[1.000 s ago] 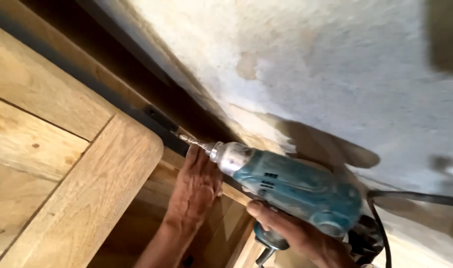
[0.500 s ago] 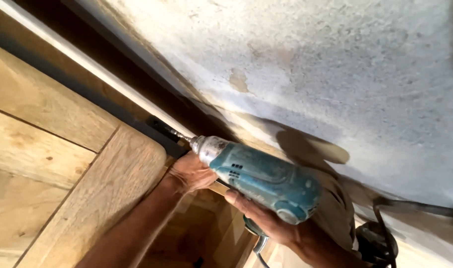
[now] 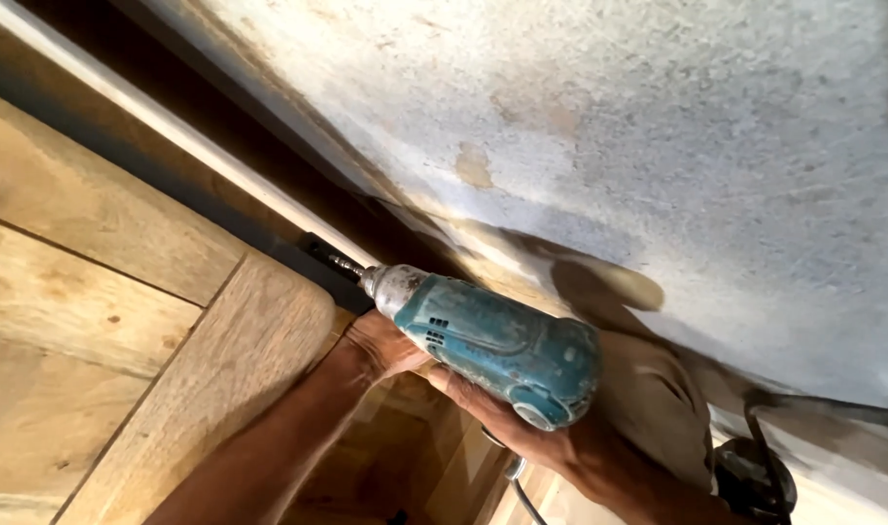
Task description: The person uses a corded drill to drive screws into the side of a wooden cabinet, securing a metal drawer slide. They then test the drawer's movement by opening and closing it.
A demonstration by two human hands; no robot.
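Plaster wall (blotchy) meets wooden frame; right hand fingers clamp teal drill, left hand's fingers hidden

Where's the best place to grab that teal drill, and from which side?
Grip the teal drill by its handle, coming from below: the handle hangs under the body, where the right hand wraps it. The left hand braces beneath the grey nose.

Wooden frame stands on grey concrete floor.

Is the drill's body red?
No, the drill held in the right hand has a teal-blue body with a dusty grey nose.
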